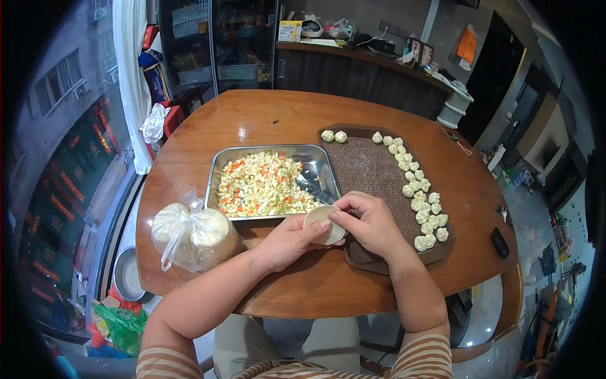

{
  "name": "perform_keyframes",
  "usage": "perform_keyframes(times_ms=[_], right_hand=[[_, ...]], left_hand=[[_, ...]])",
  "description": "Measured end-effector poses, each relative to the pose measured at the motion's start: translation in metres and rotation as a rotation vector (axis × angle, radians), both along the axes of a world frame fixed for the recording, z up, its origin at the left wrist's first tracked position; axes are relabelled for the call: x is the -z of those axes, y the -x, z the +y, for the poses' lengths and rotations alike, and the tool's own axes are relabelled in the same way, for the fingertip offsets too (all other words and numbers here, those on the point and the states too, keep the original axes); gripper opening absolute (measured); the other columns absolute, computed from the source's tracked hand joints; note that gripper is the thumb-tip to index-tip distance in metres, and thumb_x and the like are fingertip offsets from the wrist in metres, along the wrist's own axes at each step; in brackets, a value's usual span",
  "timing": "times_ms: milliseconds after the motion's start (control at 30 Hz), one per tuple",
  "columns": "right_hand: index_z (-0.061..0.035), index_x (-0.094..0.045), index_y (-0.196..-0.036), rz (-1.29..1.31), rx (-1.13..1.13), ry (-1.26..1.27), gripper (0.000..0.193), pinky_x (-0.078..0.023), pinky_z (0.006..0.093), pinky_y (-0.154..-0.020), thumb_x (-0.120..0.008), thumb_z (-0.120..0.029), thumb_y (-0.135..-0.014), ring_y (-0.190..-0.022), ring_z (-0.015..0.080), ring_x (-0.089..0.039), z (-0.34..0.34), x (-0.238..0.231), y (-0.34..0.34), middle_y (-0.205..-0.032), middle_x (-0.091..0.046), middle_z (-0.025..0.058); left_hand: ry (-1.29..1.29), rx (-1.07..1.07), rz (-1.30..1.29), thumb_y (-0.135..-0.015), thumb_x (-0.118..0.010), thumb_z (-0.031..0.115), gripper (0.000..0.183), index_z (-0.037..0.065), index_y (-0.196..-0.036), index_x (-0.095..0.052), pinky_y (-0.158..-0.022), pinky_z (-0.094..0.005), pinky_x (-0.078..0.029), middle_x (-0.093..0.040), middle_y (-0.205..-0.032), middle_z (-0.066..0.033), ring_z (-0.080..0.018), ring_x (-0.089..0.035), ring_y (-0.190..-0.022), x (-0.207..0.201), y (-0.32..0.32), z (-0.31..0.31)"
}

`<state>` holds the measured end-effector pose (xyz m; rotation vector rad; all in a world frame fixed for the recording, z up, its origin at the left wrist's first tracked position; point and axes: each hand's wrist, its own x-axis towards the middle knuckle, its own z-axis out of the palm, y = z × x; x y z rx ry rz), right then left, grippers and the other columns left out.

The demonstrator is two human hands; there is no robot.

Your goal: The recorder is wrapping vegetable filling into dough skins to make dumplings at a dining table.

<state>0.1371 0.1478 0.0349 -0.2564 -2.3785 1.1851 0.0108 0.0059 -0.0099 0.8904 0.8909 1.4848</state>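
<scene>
A round, pale dumpling wrapper (326,226) is held between both hands over the front middle of the table. My left hand (291,238) supports it from the left, thumb on its face. The fingers of my right hand (366,221) pinch its upper right edge. Just beyond the hands stands a steel tray (218,180) of chopped filling (265,183), white and green with orange bits. A dark-looking spoon or scoop (310,187) rests in its right side. To the right, a brown patterned tray (366,170) carries several pleated dumplings (420,202), mostly along its right side.
A clear plastic bag (192,237) of pale dough or wrappers sits at the table's left. Near the right edge of the wooden table (284,114) lie a black case-like object (499,242) and a cord (459,143). A metal bowl (128,278) is on the floor at left.
</scene>
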Motion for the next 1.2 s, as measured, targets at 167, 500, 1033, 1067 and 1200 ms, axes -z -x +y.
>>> perform_keyframes(times_ms=[167,500,1033,1067,1200], right_hand=[[-0.0013,-0.067,-0.087,0.024,-0.010,-0.060,0.016,-0.048,0.0307,-0.064,-0.067,-0.016,-0.083,-0.073,0.0184,-0.061,0.000,-0.004,0.000,-0.082,-0.063,0.0094],[-0.0001,-0.067,-0.088,0.043,-0.011,-0.022,0.014,-0.048,0.0301,-0.068,-0.067,-0.013,-0.082,-0.076,0.0180,-0.062,-0.002,-0.003,0.000,-0.081,-0.063,0.0087],[0.0002,-0.066,-0.088,0.057,-0.012,-0.036,0.014,-0.048,0.0295,-0.066,-0.067,-0.013,-0.084,-0.073,0.0168,-0.061,-0.003,0.000,0.002,-0.081,-0.062,0.0090],[0.0002,-0.066,-0.087,0.067,-0.011,-0.051,0.014,-0.048,0.0295,-0.066,-0.066,-0.013,-0.084,-0.073,0.0167,-0.061,-0.003,0.001,0.001,-0.081,-0.062,0.0090],[0.0001,-0.067,-0.088,0.047,-0.007,-0.019,0.013,-0.048,0.0301,-0.068,-0.066,-0.013,-0.084,-0.074,0.0175,-0.061,-0.004,0.000,0.001,-0.083,-0.063,0.0093]], left_hand=[[-0.012,-0.001,-0.056,-0.101,-0.043,0.025,0.034,0.000,-0.122,-0.053,-0.097,-0.0325,-0.046,-0.062,-0.112,-0.0095,-0.0182,-0.061,-0.104,0.002,0.001,0.002],[-0.040,-0.034,-0.101,-0.100,-0.045,0.023,0.033,0.000,-0.124,-0.051,-0.097,-0.0338,-0.047,-0.060,-0.115,-0.0099,-0.0200,-0.061,-0.105,0.007,0.001,0.000],[-0.012,-0.016,-0.122,-0.101,-0.043,0.025,0.035,0.000,-0.123,-0.051,-0.097,-0.0338,-0.047,-0.060,-0.115,-0.0098,-0.0202,-0.061,-0.105,0.004,-0.001,0.000],[-0.016,-0.013,-0.130,-0.101,-0.043,0.025,0.035,0.000,-0.123,-0.051,-0.097,-0.0338,-0.047,-0.060,-0.115,-0.0098,-0.0203,-0.061,-0.105,0.005,0.000,0.000],[-0.009,-0.024,-0.128,-0.101,-0.043,0.027,0.035,0.000,-0.123,-0.051,-0.097,-0.0337,-0.048,-0.060,-0.114,-0.0097,-0.0205,-0.061,-0.105,0.004,-0.002,-0.001]])
